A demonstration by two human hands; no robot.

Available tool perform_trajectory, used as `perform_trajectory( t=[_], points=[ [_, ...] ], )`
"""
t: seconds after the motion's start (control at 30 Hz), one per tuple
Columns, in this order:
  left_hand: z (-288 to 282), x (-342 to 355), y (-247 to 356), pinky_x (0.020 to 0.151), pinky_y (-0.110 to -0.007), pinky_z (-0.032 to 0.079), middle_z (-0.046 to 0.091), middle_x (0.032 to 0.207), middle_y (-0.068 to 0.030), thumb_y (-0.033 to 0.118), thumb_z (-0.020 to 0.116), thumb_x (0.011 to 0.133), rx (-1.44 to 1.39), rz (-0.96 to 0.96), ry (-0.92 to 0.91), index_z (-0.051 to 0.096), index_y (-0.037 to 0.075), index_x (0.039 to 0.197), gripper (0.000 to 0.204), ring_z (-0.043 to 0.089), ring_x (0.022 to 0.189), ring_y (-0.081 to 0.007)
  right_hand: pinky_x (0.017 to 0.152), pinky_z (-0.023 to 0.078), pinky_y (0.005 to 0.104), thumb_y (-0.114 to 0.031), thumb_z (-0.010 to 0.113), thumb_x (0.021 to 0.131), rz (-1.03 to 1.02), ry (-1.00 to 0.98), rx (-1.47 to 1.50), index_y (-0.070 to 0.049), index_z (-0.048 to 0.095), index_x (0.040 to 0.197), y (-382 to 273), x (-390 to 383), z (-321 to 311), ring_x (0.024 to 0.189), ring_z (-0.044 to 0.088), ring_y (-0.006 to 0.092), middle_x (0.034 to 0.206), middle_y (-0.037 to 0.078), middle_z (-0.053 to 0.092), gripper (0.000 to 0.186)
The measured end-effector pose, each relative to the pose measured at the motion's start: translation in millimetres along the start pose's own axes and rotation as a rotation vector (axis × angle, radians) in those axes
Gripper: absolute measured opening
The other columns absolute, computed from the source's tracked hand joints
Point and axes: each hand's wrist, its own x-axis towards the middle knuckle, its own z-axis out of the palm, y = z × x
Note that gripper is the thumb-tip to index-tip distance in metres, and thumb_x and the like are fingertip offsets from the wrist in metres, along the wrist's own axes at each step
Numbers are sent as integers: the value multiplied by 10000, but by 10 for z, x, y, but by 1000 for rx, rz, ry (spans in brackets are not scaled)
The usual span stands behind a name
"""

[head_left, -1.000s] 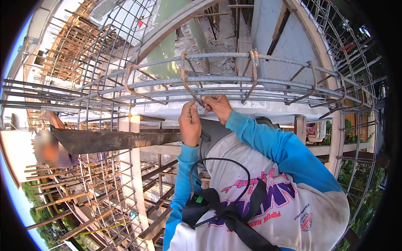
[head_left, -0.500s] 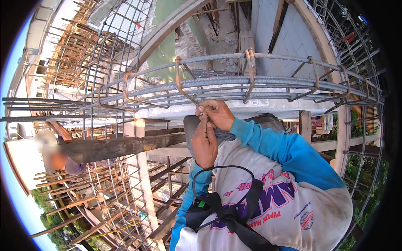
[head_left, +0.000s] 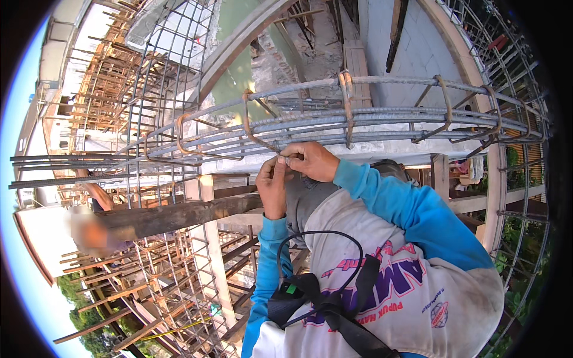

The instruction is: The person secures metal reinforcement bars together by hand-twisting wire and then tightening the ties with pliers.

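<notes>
A horizontal cage of ribbed steel bars with bent stirrups spans the view. Just below one stirrup, my left hand pinches with thumb and index finger at the cage's lower side. My right hand meets it from the right, fingers curled and pressed together at the same spot. What they grip is too small and hidden to name; it may be thin wire. Both forearms in blue sleeves reach up from below, over my grey-clad leg.
A dark timber beam runs left from me; a co-worker is behind it. Rebar grids, wooden formwork, pale posts and a block wall surround me, with an opening down to a rubble-strewn floor.
Since half a second ago my left hand has moved up and left, and my right hand slightly left, both staying pinched together. The whole view has shifted a little.
</notes>
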Motion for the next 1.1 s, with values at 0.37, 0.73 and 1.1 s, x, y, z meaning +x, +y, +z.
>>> perform_trajectory(
  t=[0.37,0.73,1.1],
  points=[
    [-38,72,213,538,-246,523,664,840,-68,208,568,926,12,-159,-44,633,-32,1011,263,642,654,-133,793,458,445,-104,505,843,-405,176,-390,-32,591,1006,145,-3,42,917,580,360,933,182,622,197],
    [12,135,436,513,-326,448,594,601,-163,167,573,835,932,319,-73,628,-29,766,215,556,501,-217,705,473,393,-113,575,823,-259,400,-283,-20,620,884,336,-33,176,796,609,312,835,164,632,120],
    [-307,287,518,582,-310,441,618,718,-83,276,607,909,828,339,-124,650,-6,840,294,547,628,-152,660,502,256,-176,646,875,52,39,583,11,657,977,564,207,451,722,577,103,825,41,641,213]
  ],
)
